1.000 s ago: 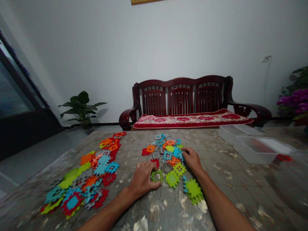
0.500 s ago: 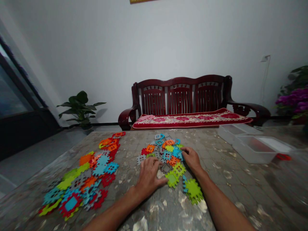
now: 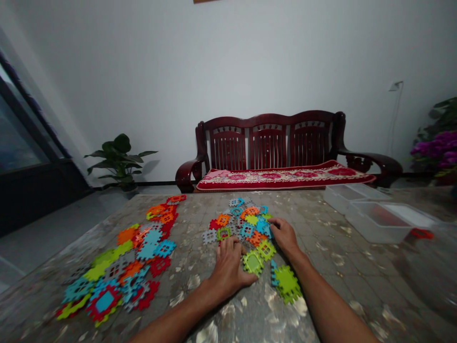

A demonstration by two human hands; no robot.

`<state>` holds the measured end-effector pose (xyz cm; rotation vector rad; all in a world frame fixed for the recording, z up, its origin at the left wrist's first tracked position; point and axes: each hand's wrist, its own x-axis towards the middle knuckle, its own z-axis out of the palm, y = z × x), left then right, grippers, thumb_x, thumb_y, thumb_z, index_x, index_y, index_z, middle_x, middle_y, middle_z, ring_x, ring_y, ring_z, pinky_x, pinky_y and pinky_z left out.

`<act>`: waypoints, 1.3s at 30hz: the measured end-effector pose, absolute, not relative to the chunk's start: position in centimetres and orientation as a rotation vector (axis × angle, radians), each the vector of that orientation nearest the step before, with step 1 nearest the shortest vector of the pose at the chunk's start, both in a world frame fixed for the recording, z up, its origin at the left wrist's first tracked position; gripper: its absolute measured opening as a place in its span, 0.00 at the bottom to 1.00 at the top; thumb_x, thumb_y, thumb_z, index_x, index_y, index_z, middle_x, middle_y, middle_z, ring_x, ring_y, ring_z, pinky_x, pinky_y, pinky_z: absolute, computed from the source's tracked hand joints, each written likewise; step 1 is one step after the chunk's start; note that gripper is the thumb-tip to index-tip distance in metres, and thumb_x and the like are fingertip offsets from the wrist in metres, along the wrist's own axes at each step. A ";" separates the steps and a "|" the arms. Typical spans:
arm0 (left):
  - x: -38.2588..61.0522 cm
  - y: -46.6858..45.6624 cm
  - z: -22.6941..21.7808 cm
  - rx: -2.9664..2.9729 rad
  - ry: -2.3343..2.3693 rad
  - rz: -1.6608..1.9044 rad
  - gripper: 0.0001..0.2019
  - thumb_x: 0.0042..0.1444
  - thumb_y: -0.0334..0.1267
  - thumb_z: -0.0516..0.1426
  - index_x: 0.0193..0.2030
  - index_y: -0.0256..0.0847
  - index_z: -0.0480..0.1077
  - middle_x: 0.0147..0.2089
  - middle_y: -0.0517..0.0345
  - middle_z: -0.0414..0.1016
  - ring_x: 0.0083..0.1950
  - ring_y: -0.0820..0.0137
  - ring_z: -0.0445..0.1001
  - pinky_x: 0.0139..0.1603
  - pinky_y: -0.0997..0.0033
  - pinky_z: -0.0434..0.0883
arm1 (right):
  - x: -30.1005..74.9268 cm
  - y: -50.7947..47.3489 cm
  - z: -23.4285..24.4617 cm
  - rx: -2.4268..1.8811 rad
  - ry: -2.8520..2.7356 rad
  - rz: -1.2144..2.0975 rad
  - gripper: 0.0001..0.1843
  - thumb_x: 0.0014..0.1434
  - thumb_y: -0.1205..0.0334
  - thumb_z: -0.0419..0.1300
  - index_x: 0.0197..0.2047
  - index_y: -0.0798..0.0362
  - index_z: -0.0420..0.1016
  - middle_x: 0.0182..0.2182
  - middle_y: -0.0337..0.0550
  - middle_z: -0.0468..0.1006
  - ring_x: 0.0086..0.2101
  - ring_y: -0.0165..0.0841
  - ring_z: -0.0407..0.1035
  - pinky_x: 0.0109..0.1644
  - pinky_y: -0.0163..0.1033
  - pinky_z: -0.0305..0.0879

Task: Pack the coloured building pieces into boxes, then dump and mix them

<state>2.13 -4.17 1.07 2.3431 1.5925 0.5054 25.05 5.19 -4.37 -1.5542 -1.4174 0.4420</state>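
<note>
A loose heap of plastic interlocking tiles with toothed edges lies mid-table, in orange, blue, grey, red and green. My left hand [image 3: 232, 264] rests at the heap's near left side, thumb and fingers apart. Its thumb touches the lower edge of a light green tile [image 3: 253, 263], while its fingertips lie over the heap and hide what is under them. On the heap's right side my right hand [image 3: 284, 236] has curled fingers, with thumb and index at the edge of a blue tile [image 3: 262, 226]. A green windowed tile [image 3: 266, 250] lies between the hands.
A green tile [image 3: 287, 284] leans on a blue one by my right forearm. Another long spread of tiles [image 3: 150, 245] covers the table's left. Clear plastic boxes [image 3: 378, 221] stand at the right. Behind the table [image 3: 200, 305] are a wooden bench [image 3: 267, 147] and a potted plant [image 3: 121, 157].
My left hand has shifted to the right and slightly nearer me. The light green tile by its thumb has moved slightly left and away from me. My right hand stays in place.
</note>
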 end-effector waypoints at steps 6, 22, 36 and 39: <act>0.9 -3.7 0.1 2.543 1.617 0.662 0.24 0.43 0.44 0.71 0.46 0.42 0.70 0.63 0.42 0.66 0.64 0.46 0.63 0.63 0.44 0.61 | 25.0 5.2 -4.2 -1.556 -1.412 0.455 0.19 0.51 0.61 0.55 0.41 0.50 0.84 0.42 0.45 0.84 0.45 0.40 0.77 0.54 0.44 0.70; 5.7 -1.2 0.1 2.660 1.434 0.690 0.18 0.53 0.43 0.70 0.50 0.46 0.74 0.68 0.47 0.62 0.71 0.47 0.57 0.69 0.40 0.57 | 24.7 5.1 -4.2 -1.531 -1.389 0.457 0.19 0.51 0.61 0.54 0.41 0.52 0.84 0.42 0.46 0.84 0.46 0.41 0.77 0.55 0.45 0.70; 7.7 -1.3 1.6 2.504 1.474 0.500 0.09 0.58 0.35 0.62 0.46 0.43 0.72 0.55 0.51 0.73 0.62 0.54 0.64 0.64 0.50 0.58 | 24.8 5.0 -4.1 -1.543 -1.378 0.449 0.18 0.51 0.63 0.55 0.39 0.49 0.85 0.41 0.43 0.85 0.45 0.39 0.77 0.55 0.43 0.70; 7.9 -1.3 2.0 2.515 1.471 0.444 0.15 0.59 0.35 0.61 0.54 0.43 0.71 0.57 0.49 0.74 0.61 0.53 0.65 0.62 0.50 0.59 | 24.8 5.0 -4.1 -1.543 -1.377 0.452 0.18 0.51 0.63 0.55 0.40 0.50 0.85 0.41 0.44 0.85 0.45 0.39 0.77 0.55 0.43 0.70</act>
